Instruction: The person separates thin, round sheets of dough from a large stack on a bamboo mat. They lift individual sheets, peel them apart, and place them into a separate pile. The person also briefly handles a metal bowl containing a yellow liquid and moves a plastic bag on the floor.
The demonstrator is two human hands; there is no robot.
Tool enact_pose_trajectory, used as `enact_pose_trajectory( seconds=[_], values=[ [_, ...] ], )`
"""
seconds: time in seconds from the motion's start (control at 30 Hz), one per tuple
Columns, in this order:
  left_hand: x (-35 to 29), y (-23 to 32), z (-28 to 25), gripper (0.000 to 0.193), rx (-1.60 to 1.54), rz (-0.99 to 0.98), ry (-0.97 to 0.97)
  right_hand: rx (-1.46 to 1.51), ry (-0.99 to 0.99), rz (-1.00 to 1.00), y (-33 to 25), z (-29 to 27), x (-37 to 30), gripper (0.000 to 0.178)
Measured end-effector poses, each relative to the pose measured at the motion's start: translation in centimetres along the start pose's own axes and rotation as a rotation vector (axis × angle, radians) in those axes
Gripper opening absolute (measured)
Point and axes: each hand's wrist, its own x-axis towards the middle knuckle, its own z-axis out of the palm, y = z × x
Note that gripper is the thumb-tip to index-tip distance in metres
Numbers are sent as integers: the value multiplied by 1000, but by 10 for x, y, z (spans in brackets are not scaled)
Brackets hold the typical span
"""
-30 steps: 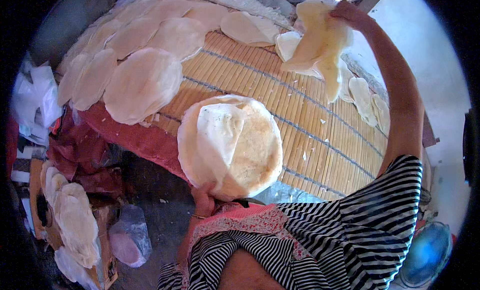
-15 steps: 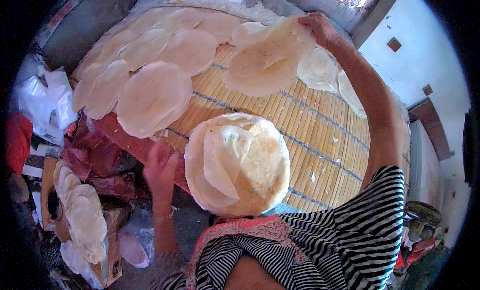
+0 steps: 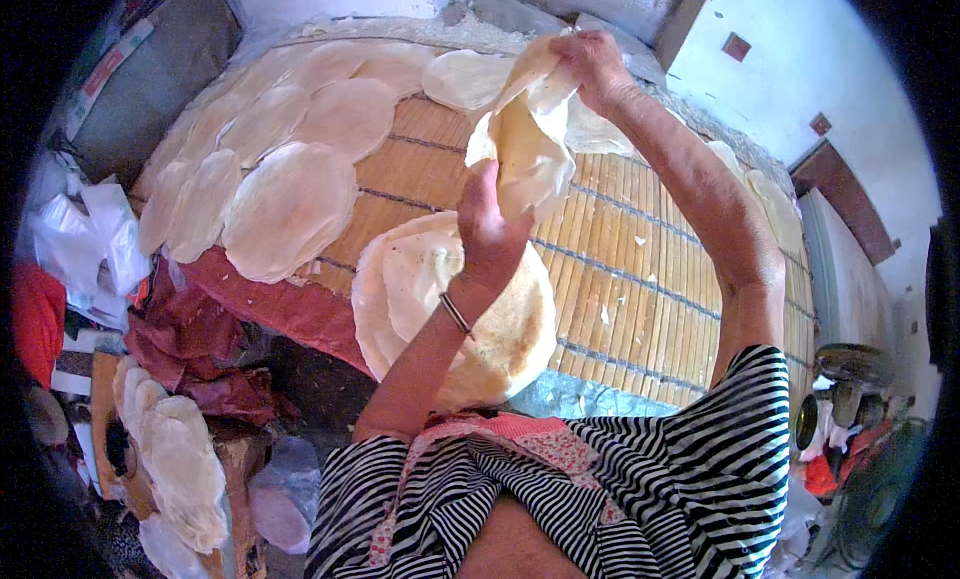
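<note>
Hanging between the two hands, a thin pale sheet [image 3: 533, 144] droops in soft folds; it looks light, limp and likely easy to tear, so its rim seems the gentlest place to hold. The left hand [image 3: 492, 231], nearer the body, has its thumb against the sheet's lower edge; whether it pinches, I cannot tell. The right hand [image 3: 592, 67], farther out, pinches the upper edge, fingertips closed on it. Below the left hand, partly covered by that forearm, lies a round stack [image 3: 525, 324] with a folded piece [image 3: 415, 289] on top. Under and beyond the hands spreads a slatted mat [image 3: 630, 279]; to their left lie overlapping round sheets [image 3: 290, 209].
</note>
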Motion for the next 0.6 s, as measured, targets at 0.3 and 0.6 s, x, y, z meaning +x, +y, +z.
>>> enact_pose_trajectory(
  seconds=[0.3, 0.6],
  values=[
    [-31, 50, 27, 79, 161, 55, -203, 1041, 281, 662, 23, -19, -65, 12],
    [-35, 46, 93, 28, 58, 190, -90, 1315, 436, 901, 47, -50, -157, 22]
  ],
)
